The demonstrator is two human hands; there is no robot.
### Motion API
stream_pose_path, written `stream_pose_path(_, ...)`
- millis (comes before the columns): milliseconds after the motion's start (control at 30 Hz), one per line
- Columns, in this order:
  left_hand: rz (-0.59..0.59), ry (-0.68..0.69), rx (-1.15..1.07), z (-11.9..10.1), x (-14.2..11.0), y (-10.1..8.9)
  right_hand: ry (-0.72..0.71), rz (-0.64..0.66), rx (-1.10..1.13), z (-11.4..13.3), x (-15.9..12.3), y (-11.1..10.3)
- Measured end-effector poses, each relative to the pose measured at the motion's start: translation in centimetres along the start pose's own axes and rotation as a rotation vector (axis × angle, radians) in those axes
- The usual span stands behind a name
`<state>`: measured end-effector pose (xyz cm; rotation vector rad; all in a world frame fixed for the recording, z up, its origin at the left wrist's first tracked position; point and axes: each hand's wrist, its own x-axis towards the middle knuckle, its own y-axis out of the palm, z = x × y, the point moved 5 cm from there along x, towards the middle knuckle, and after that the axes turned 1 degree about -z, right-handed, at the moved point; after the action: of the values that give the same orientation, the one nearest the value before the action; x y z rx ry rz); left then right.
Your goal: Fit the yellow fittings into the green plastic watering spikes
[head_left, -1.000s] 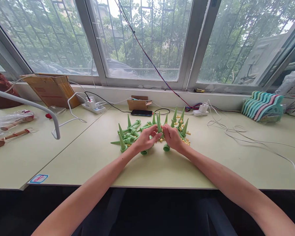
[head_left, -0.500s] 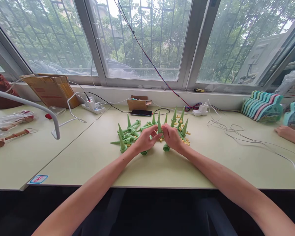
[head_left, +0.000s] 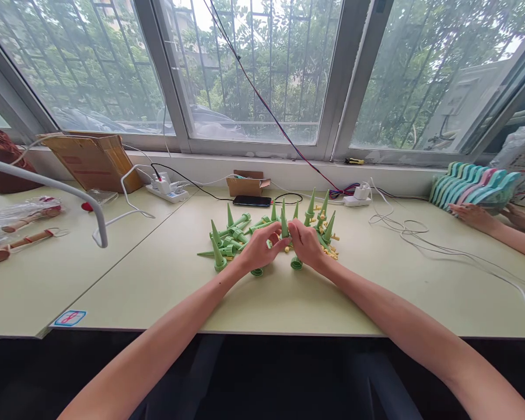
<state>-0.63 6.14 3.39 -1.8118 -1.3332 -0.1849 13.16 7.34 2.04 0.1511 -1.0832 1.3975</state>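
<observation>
My left hand (head_left: 262, 246) has its thumb and fingers closed round a green plastic watering spike (head_left: 284, 224), which stands point up. Against the right side of that spike, my right hand (head_left: 305, 240) is closed in a pinch; what its fingertips hold is hidden. To the left lies a heap of green watering spikes (head_left: 236, 233), some upright and some on their sides. More spikes (head_left: 327, 227) with small yellow valve pieces fitted stand beyond my right hand, with loose yellow pieces (head_left: 332, 253) near them. A green ring-shaped cap (head_left: 296, 263) sits below my right wrist.
Behind the spikes lie a black phone (head_left: 252, 200) and a small open cardboard box (head_left: 247, 185). White cables (head_left: 420, 228) loop across the table on the right. At far right, a co-worker's hand (head_left: 475, 217) touches a row of turquoise and pink pieces (head_left: 468, 189).
My hands and the spike between them stay almost still. At right, the co-worker's hands have moved inward, and the separate turquoise piece is now up against the row.
</observation>
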Motion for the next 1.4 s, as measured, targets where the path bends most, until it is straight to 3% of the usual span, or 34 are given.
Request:
stream_pose_path(667,-0.096,-0.108,-0.146,0.4,0.0,-0.3,-0.001,-0.036,0.074,0.8,-0.3,0.1)
stream_pose_path(1100,-0.183,-0.194,-0.428,1.0,0.3,-0.9,-0.063,-0.005,0.116,1.1,-0.3,0.5)
stream_pose_path(1400,-0.195,-0.179,-0.406,0.7,0.2,-1.1,-0.120,0.008,0.058,1.4,-0.2,0.6)
